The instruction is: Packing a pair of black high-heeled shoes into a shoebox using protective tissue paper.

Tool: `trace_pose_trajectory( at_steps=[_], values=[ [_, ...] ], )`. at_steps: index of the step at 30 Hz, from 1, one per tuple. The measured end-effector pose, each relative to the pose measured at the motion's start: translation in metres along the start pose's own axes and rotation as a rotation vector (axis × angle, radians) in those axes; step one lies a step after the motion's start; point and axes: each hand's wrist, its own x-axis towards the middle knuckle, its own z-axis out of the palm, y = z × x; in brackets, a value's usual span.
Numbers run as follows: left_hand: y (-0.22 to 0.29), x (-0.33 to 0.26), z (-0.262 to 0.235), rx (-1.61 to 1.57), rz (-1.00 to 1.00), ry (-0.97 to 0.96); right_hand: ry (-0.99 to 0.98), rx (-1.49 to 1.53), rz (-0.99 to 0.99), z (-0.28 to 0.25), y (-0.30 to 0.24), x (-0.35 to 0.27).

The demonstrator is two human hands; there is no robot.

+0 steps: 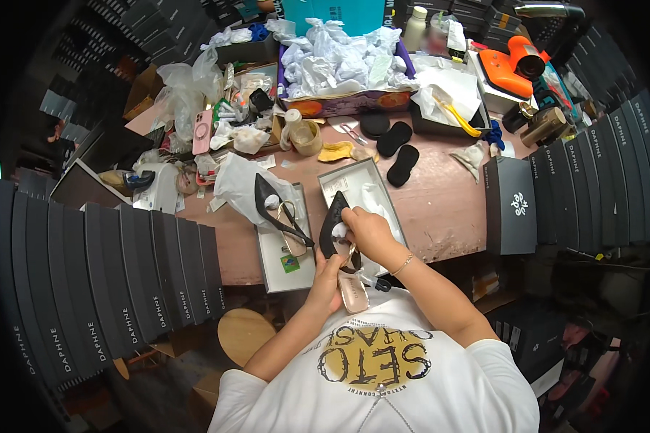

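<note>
A black pointed slingback shoe (330, 225) is between my hands, its toe pointing away from me. My left hand (328, 280) holds it low on its left side, fingers closed. At its right edge, my right hand (372, 232) grips the upper, the thumb close to a white paper wad (339, 231) in the opening. The pale inner sole (354, 291) at the heel end shows near my shirt. A matching shoe (269, 200), also with white paper in it, lies over the left grey shoebox part (270, 267) beside white wrapping paper (240, 186).
The right grey box part (391, 209) lies under my right hand. Beyond it are black insole-like pads (403, 164), a jar (305, 137) and a purple box (318, 107) heaped with crumpled paper. Dark shoebox rows (133, 274) flank both sides. An orange device (504, 73) stands at far right.
</note>
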Motion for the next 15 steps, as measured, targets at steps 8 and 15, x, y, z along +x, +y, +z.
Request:
trace_pose_trajectory(
  at_steps=[8, 15],
  values=[
    [0.030, 0.021, 0.028, 0.131, 0.298, 0.032, -0.127, 0.675, 0.025, -0.065, -0.012, -0.069],
    [0.026, 0.059, 0.034, 0.195, 0.383, 0.032, 0.106, 0.602, 0.162, -0.035, -0.022, -0.086]
  ],
)
